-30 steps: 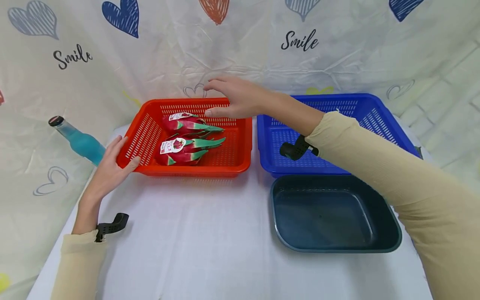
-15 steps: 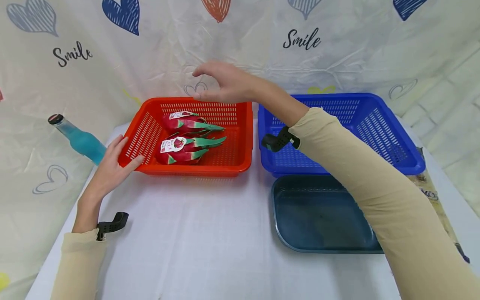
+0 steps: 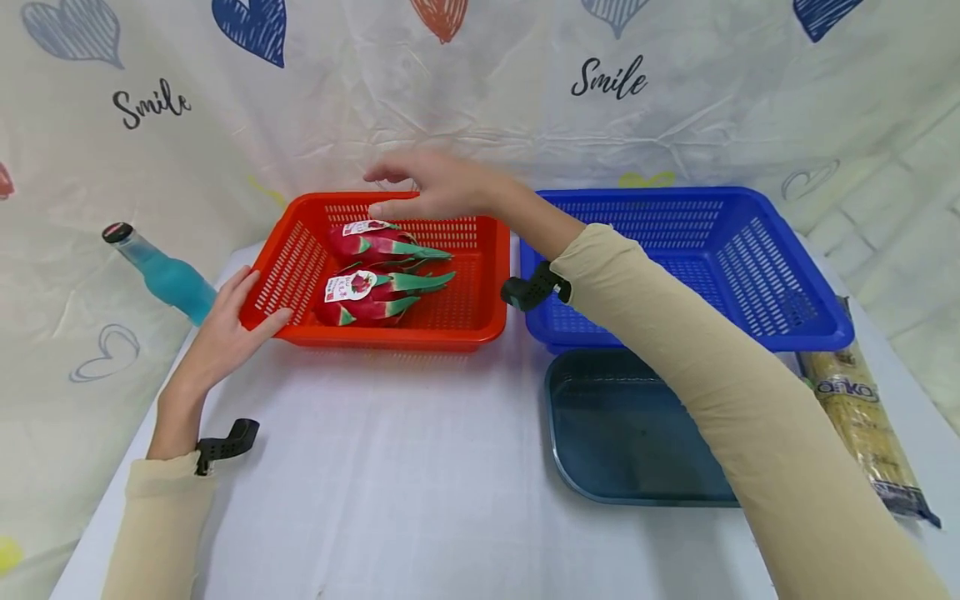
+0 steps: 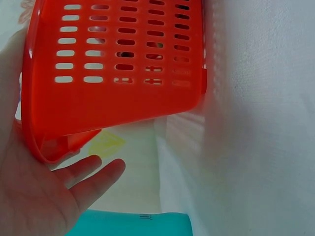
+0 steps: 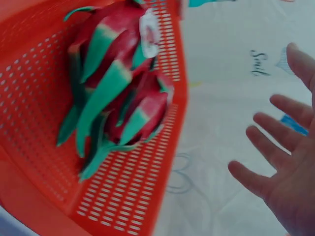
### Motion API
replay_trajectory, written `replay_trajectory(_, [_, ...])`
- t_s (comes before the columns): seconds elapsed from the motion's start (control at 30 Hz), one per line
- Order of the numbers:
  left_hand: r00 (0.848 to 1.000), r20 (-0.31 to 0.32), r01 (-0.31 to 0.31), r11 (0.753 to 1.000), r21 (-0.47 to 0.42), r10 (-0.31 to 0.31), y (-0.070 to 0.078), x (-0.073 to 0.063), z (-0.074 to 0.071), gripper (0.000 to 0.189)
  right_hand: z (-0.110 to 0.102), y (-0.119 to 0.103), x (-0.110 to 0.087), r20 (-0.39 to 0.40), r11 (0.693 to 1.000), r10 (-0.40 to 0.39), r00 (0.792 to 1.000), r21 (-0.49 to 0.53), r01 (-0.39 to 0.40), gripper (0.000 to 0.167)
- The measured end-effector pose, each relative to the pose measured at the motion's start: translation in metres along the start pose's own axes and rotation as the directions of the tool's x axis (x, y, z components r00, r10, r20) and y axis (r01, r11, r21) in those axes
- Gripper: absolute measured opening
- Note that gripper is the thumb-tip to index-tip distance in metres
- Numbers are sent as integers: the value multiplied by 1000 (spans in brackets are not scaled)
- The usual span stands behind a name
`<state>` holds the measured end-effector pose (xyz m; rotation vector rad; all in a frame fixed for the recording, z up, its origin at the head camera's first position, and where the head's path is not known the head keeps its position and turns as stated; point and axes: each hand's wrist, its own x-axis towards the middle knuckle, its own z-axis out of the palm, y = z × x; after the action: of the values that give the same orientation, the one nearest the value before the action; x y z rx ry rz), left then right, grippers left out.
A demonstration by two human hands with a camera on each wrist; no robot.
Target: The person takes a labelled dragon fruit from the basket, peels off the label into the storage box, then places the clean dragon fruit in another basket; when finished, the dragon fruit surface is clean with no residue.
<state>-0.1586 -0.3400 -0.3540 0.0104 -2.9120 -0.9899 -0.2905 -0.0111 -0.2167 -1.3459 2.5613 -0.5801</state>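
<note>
In the head view, two pink-red dragon fruits, a nearer one (image 3: 367,297) and a farther one (image 3: 382,243), lie side by side in the red basket (image 3: 405,337), each with green-tipped scales and a white sticker. My left hand (image 3: 219,340) rests against the basket's left front corner, its fingers mostly straight along the rim. Over the basket's back edge hovers my right hand (image 3: 442,185), holding nothing; its fingers are spread apart in the right wrist view (image 5: 290,162). A bottle of turquoise liquid (image 3: 171,283) leans just beyond my left fingers.
Right of the red basket stands a blue basket (image 3: 675,337). In front of it sits a dark teal tub (image 3: 637,492), partly hidden under my right sleeve. A pack of pale noodles (image 3: 862,408) lies at the table's right side. A printed cloth (image 3: 495,92) hangs behind.
My right hand has moved left over the back of the red basket, first rising, then lowering a little. The noodle pack has come into view. My left hand stays at the corner.
</note>
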Motion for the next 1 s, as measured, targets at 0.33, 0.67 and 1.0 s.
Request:
replay_trajectory(0.33, [1000, 5, 3, 1000, -6, -2, 0, 2, 1, 90, 34, 11, 28, 267, 993, -42, 963, 115, 11, 61])
replay_trajectory(0.67, [1000, 11, 13, 1000, -12, -13, 0, 3, 4, 90, 43, 15, 42, 321, 993, -11, 947, 113, -27, 63])
replay_trajectory(1.0, [1000, -3, 15, 1000, -8, -15, -3, 3, 0, 90, 58, 13, 57, 336, 975, -38, 941, 220, -39, 68])
